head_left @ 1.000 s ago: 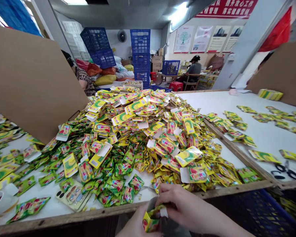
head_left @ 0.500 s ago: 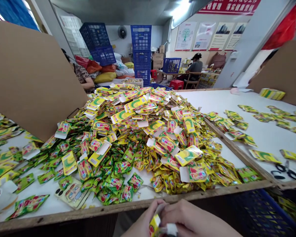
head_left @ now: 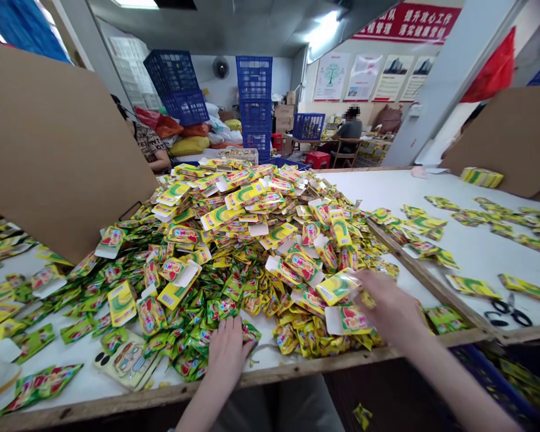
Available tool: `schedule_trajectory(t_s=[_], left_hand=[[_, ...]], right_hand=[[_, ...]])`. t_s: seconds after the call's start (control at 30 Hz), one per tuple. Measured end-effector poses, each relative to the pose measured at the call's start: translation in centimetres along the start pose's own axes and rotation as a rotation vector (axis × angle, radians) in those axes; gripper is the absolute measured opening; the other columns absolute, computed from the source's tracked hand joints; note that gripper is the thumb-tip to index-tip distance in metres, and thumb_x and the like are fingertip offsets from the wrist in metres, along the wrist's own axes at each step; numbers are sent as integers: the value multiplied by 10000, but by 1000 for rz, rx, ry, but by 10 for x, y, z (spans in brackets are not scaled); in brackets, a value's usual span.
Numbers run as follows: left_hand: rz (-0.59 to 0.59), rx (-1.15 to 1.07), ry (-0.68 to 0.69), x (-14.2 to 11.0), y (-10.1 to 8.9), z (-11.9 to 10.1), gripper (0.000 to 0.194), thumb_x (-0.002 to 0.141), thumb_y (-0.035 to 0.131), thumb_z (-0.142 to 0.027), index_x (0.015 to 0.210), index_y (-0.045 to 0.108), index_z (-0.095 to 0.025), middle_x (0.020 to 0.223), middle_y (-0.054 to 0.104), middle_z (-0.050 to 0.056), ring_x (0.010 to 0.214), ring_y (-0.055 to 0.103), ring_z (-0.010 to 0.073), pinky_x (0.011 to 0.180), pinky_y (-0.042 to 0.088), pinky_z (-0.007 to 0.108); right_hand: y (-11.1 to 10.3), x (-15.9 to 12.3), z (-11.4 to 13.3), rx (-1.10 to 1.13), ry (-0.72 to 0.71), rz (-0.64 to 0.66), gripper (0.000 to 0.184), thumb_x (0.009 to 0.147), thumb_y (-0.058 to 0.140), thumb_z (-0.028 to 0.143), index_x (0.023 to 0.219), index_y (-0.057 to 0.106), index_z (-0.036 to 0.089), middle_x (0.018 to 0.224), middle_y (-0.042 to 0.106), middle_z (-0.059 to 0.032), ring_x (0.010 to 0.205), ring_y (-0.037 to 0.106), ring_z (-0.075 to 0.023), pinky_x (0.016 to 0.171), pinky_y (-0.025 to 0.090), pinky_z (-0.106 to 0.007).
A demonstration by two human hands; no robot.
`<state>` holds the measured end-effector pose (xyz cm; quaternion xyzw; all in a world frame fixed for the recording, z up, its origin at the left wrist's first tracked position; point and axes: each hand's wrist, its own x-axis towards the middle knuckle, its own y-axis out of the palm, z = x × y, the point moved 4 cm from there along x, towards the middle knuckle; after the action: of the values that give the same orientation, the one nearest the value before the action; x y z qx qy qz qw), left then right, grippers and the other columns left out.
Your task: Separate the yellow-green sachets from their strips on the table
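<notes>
Our hands have just come apart. A moment ago they were together at the near edge of the table, closed around a small yellow packet; now that packet shows in neither hand, and we cannot tell where it went. A yellow sachet (head_left: pixel 362 415) lies on the floor below the table's wooden edge (head_left: pixel 297 373), where the earlier views showed none, but we cannot say whether it is the same one.

Our left hand (head_left: pixel 227 354) now rests open, fingers spread, on the green sachets (head_left: pixel 198 336) at the foot of the heap. Our right hand (head_left: pixel 389 306) has moved out across the table, and its fingertips (head_left: pixel 359 277) meet a yellow-and-green card-backed sachet (head_left: pixel 337 287) on the heap's near right slope. They touch its edge, but we cannot tell whether they have closed on it.

The great heap of sachets (head_left: pixel 234 240) still fills the middle of the table, with a cardboard divider (head_left: pixel 49 150) rising to its left. Further right, past a raised wooden strip (head_left: pixel 425 279), loose sachets (head_left: pixel 472 287) lie scattered near a pair of black-handled scissors (head_left: pixel 508 313). A blue plastic crate (head_left: pixel 490 372) sits below the table edge.
</notes>
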<state>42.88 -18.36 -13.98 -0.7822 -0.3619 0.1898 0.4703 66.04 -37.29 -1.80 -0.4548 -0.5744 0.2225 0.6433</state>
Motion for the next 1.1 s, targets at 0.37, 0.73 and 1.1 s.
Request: schedule_trajectory(t_s=[0.37, 0.73, 1.1], left_hand=[[92, -497, -105, -7, -4, 16, 337, 854, 348, -448, 860, 513, -155, 621, 570, 5, 568, 605, 191, 472, 438, 266], [246, -796, -36, -22, -7, -20, 405, 848, 393, -476, 1084, 535, -179, 940, 634, 65, 771, 575, 184, 619, 490, 266], [-59, -486, 67, 11, -4, -67, 270, 892, 296, -362, 997, 480, -194, 652, 586, 25, 583, 562, 205, 551, 326, 281]], right_hand=[[90, -13, 105, 367, -348, 518, 226, 775, 508, 129, 984, 578, 180, 972, 617, -86, 1006, 486, -242, 881, 354, -388], [57, 26, 139, 542, -321, 597, 182, 853, 398, 98, 948, 539, 161, 845, 650, -97, 746, 613, -213, 612, 407, -276], [98, -25, 119, 1773, 789, 226, 309, 712, 661, 405, 884, 590, 158, 710, 637, -2, 580, 588, -130, 528, 484, -236]])
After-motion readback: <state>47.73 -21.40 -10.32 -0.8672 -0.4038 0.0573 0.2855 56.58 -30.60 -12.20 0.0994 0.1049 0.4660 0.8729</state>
